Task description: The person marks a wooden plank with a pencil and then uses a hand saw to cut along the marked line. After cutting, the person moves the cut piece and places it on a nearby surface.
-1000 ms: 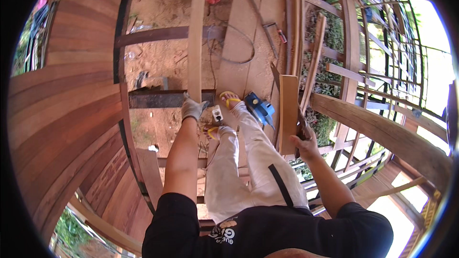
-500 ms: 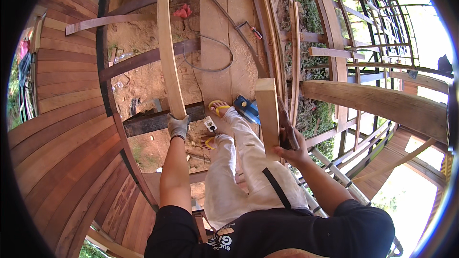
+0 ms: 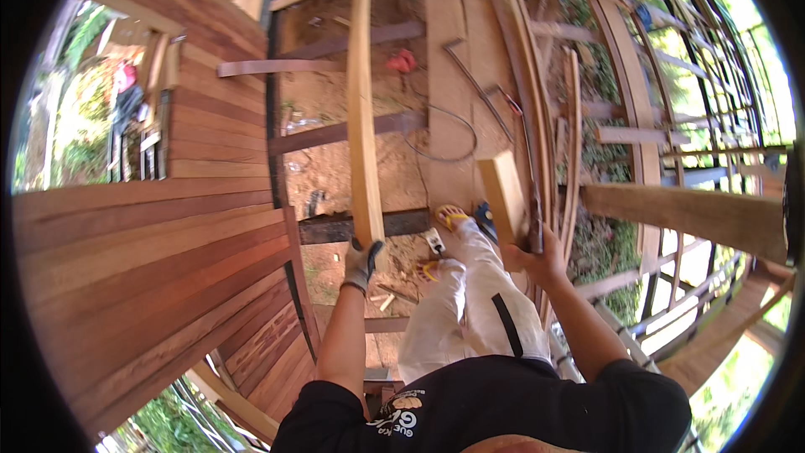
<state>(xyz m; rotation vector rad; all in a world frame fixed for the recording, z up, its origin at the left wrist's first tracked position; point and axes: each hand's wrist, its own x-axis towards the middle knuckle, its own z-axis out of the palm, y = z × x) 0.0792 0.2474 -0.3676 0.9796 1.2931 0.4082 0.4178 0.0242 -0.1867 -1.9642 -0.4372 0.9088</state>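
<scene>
In a grey work glove, my left hand (image 3: 361, 262) is closed round the near end of a long pale timber beam (image 3: 363, 117), which stretches away over the bare earth. My bare right hand (image 3: 543, 258) grips a short, thick piece of pale timber (image 3: 501, 189) by its near end, over the planks to the right of my legs. A slim dark piece (image 3: 537, 237) also shows at the right hand's fingers; its kind is too blurred to tell. Beyond my feet, a long metal bar clamp (image 3: 478, 84) lies on the wide planks (image 3: 444, 25).
A blue tool (image 3: 485, 218), partly hidden, lies beside my foot. A white socket box (image 3: 434, 241) stands near my feet, and a looped cable (image 3: 472, 130) crosses the planks. Dark joists (image 3: 352, 131) span the earth. Plank cladding (image 3: 168, 252) rises at left; a thick beam (image 3: 679, 214) juts in at right.
My view has swung left, so the scene sits further right. The left hand's grip on the beam end now shows the thumb side. The short timber in my right hand has tilted and looks lower.
</scene>
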